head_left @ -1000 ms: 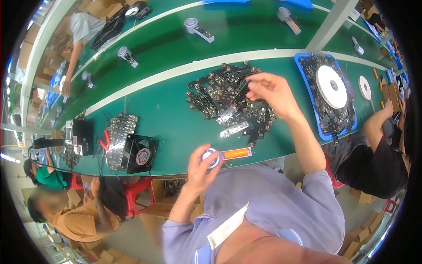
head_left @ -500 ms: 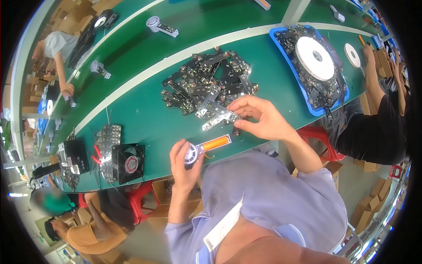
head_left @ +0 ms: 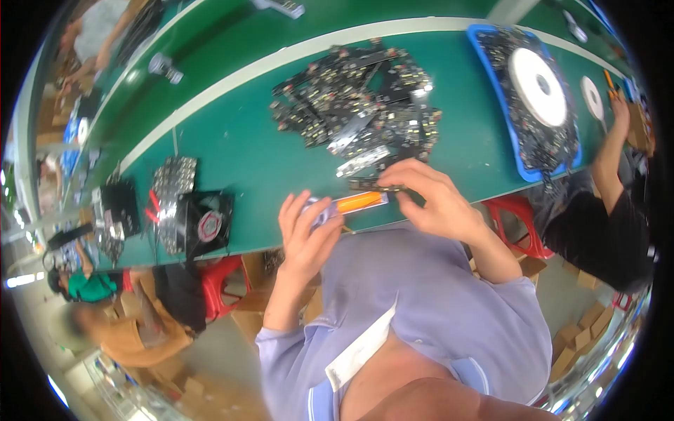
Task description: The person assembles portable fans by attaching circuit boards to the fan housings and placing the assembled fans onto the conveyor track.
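Note:
In the head view my left hand is closed around the round end of a small handheld fan body, which it partly covers. An orange battery lies in the open handle of that body, pointing right. Just above the battery, my right hand pinches the end of a narrow dark circuit board. Beyond both hands spreads a heap of black circuit boards. One pale, shiny board lies at the near edge of this heap.
A blue tray of boards bears a white reel at right. Leftward stand a black fan and a stack of boards. Another fan body lies across the pale rail. Co-workers sit on both sides.
My right hand has drawn back from the heap toward the battery, with a dark board at its fingertips. The fan body has turned and shifted slightly right. The camera view has tilted.

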The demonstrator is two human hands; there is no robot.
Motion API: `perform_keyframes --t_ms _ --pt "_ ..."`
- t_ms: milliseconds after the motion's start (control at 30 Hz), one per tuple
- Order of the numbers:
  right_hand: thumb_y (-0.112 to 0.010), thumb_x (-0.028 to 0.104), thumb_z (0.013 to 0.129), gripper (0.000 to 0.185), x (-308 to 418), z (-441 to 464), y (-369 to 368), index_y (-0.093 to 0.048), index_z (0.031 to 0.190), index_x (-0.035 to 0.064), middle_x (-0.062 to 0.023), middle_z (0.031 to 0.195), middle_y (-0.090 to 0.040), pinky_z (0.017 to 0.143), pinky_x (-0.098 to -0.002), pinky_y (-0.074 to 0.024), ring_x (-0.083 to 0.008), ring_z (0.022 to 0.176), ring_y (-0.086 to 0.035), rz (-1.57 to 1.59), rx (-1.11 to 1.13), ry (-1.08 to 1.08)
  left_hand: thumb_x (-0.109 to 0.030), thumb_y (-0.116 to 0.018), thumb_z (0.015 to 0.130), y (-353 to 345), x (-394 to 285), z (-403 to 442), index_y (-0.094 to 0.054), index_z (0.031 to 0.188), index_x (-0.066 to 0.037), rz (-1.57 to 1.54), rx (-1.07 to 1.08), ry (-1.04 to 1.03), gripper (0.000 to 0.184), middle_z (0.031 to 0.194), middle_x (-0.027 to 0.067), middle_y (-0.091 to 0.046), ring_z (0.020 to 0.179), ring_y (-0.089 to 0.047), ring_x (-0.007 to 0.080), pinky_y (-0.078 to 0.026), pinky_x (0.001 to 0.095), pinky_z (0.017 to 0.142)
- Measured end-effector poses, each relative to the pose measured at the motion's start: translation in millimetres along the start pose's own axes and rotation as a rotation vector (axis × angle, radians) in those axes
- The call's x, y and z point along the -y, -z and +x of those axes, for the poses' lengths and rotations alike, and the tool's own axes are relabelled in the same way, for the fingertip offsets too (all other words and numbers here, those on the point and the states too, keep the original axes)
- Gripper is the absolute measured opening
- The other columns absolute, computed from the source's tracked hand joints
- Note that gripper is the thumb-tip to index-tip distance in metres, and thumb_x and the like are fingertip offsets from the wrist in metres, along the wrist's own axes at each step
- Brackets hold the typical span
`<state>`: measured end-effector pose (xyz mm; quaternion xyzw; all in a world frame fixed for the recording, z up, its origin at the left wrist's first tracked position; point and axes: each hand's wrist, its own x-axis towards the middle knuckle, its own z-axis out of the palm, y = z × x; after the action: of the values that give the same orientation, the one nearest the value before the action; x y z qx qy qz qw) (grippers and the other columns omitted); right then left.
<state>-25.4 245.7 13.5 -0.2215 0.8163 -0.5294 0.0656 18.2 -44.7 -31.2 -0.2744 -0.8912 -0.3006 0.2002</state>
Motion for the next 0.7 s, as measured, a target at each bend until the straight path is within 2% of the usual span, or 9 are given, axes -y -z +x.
perform_keyframes --t_ms 100,133,233,333,433,500,600,700 --pt "-0.067 -0.007 0.089 0.036 -4 -5 -15 -0.069 0.124 -0.0007 -0.0159 0.125 -0.065 0.091 -0.0447 -0.0568 -0.0386 0.107 -0.069 -0.214 0.034 0.093 0.000 -0.093 0.074 5 1 3 -0.081 0.104 -0.011 -0.032 0.015 0.011 0.034 0.129 0.0103 -0.074 0.132 -0.064 0.0412 -0.045 0.0622 0.117" --pt "-0.068 -0.005 0.089 0.034 -1 -5 -17 -0.068 0.123 0.0004 -0.0153 0.126 -0.063 0.092 -0.0468 -0.0551 -0.0375 0.105 -0.067 -0.342 0.045 0.118 0.000 -0.093 0.074 4 2 3 -0.081 0.104 -0.010 -0.054 0.017 0.019 0.034 0.129 0.0104 -0.074 0.132 -0.064 0.0413 -0.045 0.0622 0.117" --pt "-0.076 -0.001 0.088 0.037 1 -4 -16 -0.069 0.124 0.0019 -0.0149 0.129 -0.065 0.094 -0.0460 -0.0547 -0.0376 0.110 -0.067 -0.444 0.098 0.123 0.001 -0.092 0.075 8 3 5 -0.080 0.104 -0.010 -0.095 0.043 0.027 0.032 0.129 0.0104 -0.074 0.134 -0.063 0.0399 -0.045 0.0630 0.119" --pt "-0.078 0.001 0.088 0.035 13 0 -6 -0.069 0.121 0.0013 -0.0144 0.130 -0.065 0.094 -0.0465 -0.0538 -0.0374 0.110 -0.067 -0.458 0.138 0.115 0.001 -0.091 0.075 18 5 9 -0.080 0.103 -0.010 -0.122 0.096 0.015 0.032 0.128 0.0097 -0.075 0.134 -0.063 0.0392 -0.044 0.0637 0.120" --pt "-0.079 0.003 0.089 0.033 16 6 -1 -0.069 0.120 0.0008 -0.0145 0.127 -0.067 0.095 -0.0473 -0.0533 -0.0373 0.109 -0.067 -0.436 0.086 0.164 0.002 -0.091 0.074 24 4 10 -0.080 0.103 -0.010 -0.126 0.118 0.026 0.033 0.124 0.0082 -0.075 0.132 -0.064 0.0383 -0.043 0.0640 0.122" --pt "-0.078 0.008 0.092 0.027 16 14 -8 -0.070 0.116 0.0005 -0.0139 0.117 -0.069 0.090 -0.0468 -0.0525 -0.0353 0.106 -0.066 -0.427 0.022 0.141 0.002 -0.092 0.072 22 3 10 -0.080 0.102 -0.011 -0.111 0.085 0.021 0.035 0.119 0.0061 -0.076 0.127 -0.066 0.0360 -0.043 0.0637 0.121" --pt "-0.077 0.012 0.094 0.021 4 27 -23 -0.070 0.111 0.0006 -0.0136 0.107 -0.071 0.087 -0.0474 -0.0527 -0.0352 0.102 -0.067 -0.467 0.035 0.096 -0.004 -0.091 0.071 16 -7 15 -0.081 0.105 -0.015 0.029 0.037 -0.111 0.037 0.111 0.0005 -0.074 0.114 -0.068 0.0272 -0.050 0.0542 0.111" --pt "-0.075 0.011 0.095 0.017 -9 40 -26 -0.070 0.108 0.0007 -0.0148 0.101 -0.073 0.085 -0.0488 -0.0538 -0.0369 0.097 -0.069 -0.438 0.101 0.089 -0.012 -0.086 0.071 8 -13 23 -0.082 0.108 -0.020 0.236 -0.006 -0.131 0.037 0.105 -0.0051 -0.072 0.101 -0.065 0.0197 -0.047 0.0411 0.094"
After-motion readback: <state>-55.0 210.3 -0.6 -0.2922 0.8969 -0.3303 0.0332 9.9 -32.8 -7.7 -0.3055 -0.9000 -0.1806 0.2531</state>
